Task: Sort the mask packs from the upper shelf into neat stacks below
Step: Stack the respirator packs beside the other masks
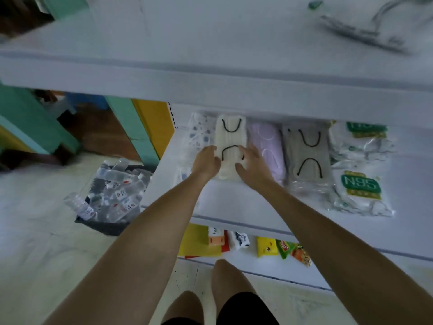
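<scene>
**Both hands on the cream pack**

Nearest me, the left hand (206, 160) curls round the left edge of the cream mask pack (230, 137). The right hand (251, 165) lies flatter, fingers pressing its right edge. The pack sits on the lower shelf (234, 200) between the patterned pack (199, 132) and the lilac pack (267, 141). I reckon it's light, soft and slick, so hold the long edges. Beyond, a blurred pack (365, 31) lies on the upper shelf (210, 43).

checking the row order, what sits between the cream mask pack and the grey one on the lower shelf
A lilac mask pack lies between the cream pack and the grey pack, seen in the head view.
</scene>
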Motion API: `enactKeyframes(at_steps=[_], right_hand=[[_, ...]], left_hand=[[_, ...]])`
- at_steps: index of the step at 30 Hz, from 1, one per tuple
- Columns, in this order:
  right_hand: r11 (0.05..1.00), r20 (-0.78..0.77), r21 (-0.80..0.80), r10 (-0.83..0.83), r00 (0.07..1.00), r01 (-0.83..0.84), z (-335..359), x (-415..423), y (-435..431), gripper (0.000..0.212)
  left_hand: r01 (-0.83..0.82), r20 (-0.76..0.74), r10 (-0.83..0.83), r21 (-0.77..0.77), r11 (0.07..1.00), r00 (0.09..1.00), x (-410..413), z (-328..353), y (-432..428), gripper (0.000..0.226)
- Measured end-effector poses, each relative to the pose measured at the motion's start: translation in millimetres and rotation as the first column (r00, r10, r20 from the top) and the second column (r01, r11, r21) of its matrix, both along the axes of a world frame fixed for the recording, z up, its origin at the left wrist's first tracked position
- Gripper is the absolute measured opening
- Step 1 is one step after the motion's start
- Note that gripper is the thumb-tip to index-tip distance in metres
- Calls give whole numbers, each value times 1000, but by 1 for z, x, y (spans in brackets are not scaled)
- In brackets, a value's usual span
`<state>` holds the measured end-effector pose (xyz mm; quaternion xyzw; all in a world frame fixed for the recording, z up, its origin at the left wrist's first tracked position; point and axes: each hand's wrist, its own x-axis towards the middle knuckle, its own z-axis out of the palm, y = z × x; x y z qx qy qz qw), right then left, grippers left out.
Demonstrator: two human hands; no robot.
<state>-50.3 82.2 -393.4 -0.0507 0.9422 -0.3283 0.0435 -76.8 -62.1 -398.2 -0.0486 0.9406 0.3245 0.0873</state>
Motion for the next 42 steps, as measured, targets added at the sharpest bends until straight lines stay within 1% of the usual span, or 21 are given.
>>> enactKeyframes(at_steps=[3, 6, 10, 13, 15, 16, 17, 18, 19, 20, 22, 25, 26, 28, 30, 32, 35, 36, 38, 40, 42], right_hand=[[993, -76, 51, 113, 991, -109, 38, 45, 0, 50], [973, -238, 105, 223, 945, -203, 92, 84, -4, 45], [951, -617, 112, 294, 730, -288, 173, 124, -13, 34], [973, -803, 125, 214, 556, -194, 235, 131, -3, 29], [1000, -872, 24, 25, 488, -7, 268, 120, 18, 30], [993, -860, 7, -56, 506, 122, 279, 112, 32, 34], [964, -799, 58, -111, 591, 260, 285, 105, 47, 40], [919, -666, 155, -175, 725, 364, 287, 97, 63, 49], [880, -487, 239, -258, 834, 411, 285, 93, 75, 55], [868, -341, 278, -311, 887, 411, 283, 90, 84, 55], [906, -317, 250, -255, 913, 340, 274, 87, 92, 47], [968, -401, 192, -72, 913, 161, 271, 103, 102, 39], [981, -413, 155, -41, 910, 114, 271, 113, 110, 37], [992, -454, 109, 0, 891, 56, 270, 139, 128, 36], [993, -500, 116, 44, 865, 17, 266, 161, 149, 35], [993, -554, 115, 76, 829, -14, 259, 175, 172, 33], [990, -581, 126, 119, 805, -56, 256, 186, 212, 35], [990, -606, 131, 128, 785, -60, 258, 188, 225, 37], [993, -680, 115, 92, 727, -18, 270, 192, 254, 41], [994, -721, 49, -32, 692, 97, 284, 185, 290, 40], [973, -654, 0, -174, 736, 230, 295, 168, 332, 41]], left_hand=[[63, -38, -62, 8, 998, 997, 30, 32, -8, 45], [242, -138, -234, 39, 970, 962, 65, 82, -17, 41], [520, -247, -500, 16, 854, 830, 107, 156, -26, 28], [611, -283, -588, -11, 792, 757, 127, 207, -27, 18], [628, -316, -586, 42, 777, 746, 140, 238, -21, 21], [643, -326, -590, 76, 762, 738, 148, 253, -15, 21], [664, -337, -601, 108, 740, 725, 154, 264, -10, 21], [684, -345, -611, 148, 714, 712, 161, 276, -4, 20], [697, -350, -615, 187, 693, 706, 167, 285, 3, 20], [697, -362, -610, 200, 688, 705, 172, 292, 10, 20], [641, -443, -519, 185, 745, 731, 173, 302, 27, 20], [343, -611, -174, 170, 924, 772, 158, 313, 52, 32], [246, -609, -97, 165, 955, 787, 152, 316, 60, 42], [120, -432, -46, 146, 982, 901, 142, 325, 79, 64], [89, -204, -46, 202, 975, 978, 139, 328, 103, 78], [92, -160, -31, 385, 918, 987, 138, 325, 130, 78], [93, -167, 30, 678, 729, 986, 138, 327, 169, 63], [115, -202, 51, 728, 676, 978, 138, 330, 178, 51], [156, -293, 115, 755, 637, 949, 139, 342, 191, 25], [182, -319, 140, 791, 584, 937, 137, 356, 205, 18], [217, -328, 119, 815, 538, 937, 132, 366, 223, 18]])
